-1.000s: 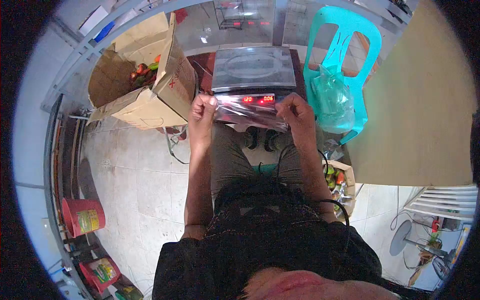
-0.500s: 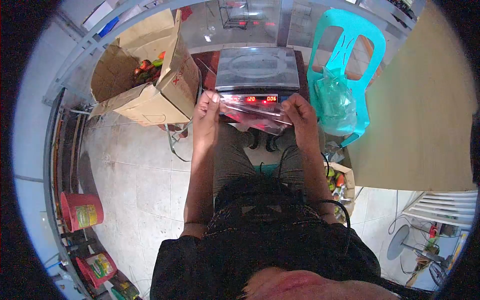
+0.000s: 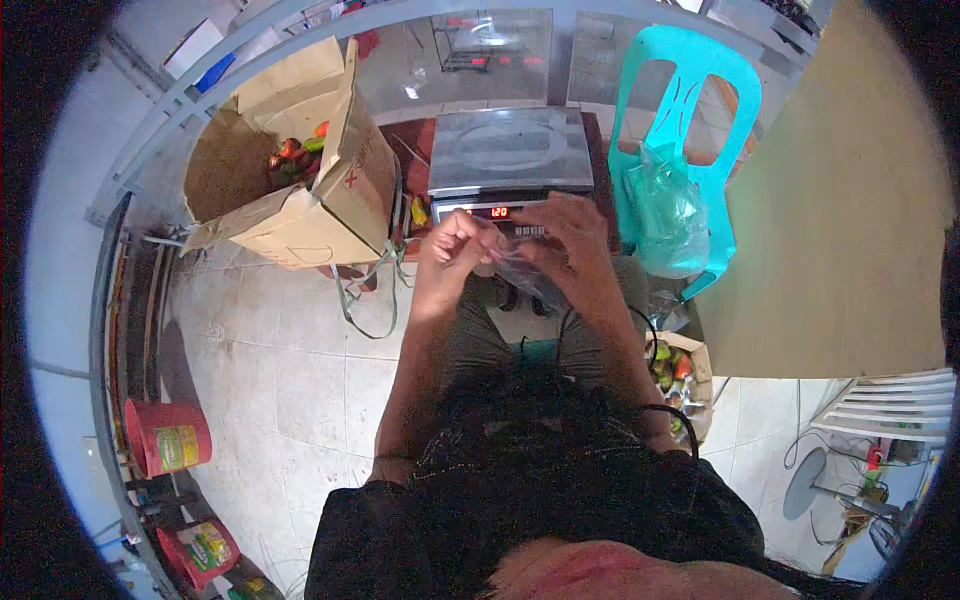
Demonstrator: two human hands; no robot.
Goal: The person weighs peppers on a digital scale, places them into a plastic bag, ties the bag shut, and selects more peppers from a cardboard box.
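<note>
A thin clear plastic bag [image 3: 528,278] hangs in front of the digital scale [image 3: 510,150]. My left hand [image 3: 452,258] is closed, pinching the bag near its left end. Blurred by motion, my right hand [image 3: 575,245] is beside the bag with its fingers apart; whether its thumb touches the plastic is unclear. Both hands are just in front of the scale's red-lit display [image 3: 499,212], which reads 1.20 in the part that shows. My right hand covers the display's right side. The flat metal pan of the scale carries nothing.
At left stands an open cardboard box [image 3: 330,215] holding red and green peppers [image 3: 295,155]. A turquoise plastic chair [image 3: 740,110] at right bears a clear plastic bag [image 3: 668,215]. Another box of peppers [image 3: 675,370] is low on the right, by a tan board [image 3: 830,250]. Red buckets [image 3: 170,437] stand far left.
The bag was stretched flat between both hands; now it hangs crumpled from my left hand. My hands have come closer together, and my right hand's fingers have spread.
</note>
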